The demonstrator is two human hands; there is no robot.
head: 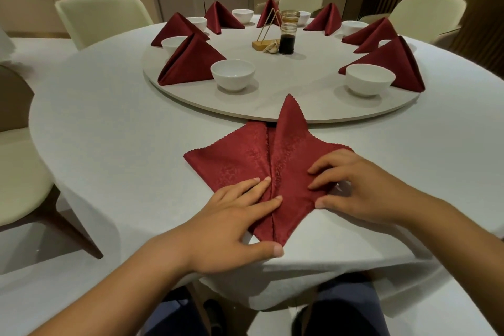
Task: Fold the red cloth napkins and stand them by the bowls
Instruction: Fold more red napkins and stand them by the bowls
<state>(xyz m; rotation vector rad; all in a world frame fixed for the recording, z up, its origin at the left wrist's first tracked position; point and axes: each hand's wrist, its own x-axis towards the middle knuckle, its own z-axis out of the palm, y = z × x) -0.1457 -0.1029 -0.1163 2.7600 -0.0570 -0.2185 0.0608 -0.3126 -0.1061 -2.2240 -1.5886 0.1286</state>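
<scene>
Napkin (240,155) lies under our left grip (231,221), flat along the fold, right grip (360,185) wide, fingertips pressing alongside.

A sauce jar (287,41) and gold wire stand (261,45) sit upper centre on the turntable (286,90). Pale chairs (101,16) ring the bench (109,131).

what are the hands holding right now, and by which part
Nothing is lifted. The left hand presses the red napkin flat at its centre crease by the near tip; the right hand touches its right flap; a pinch cannot be told.
</scene>
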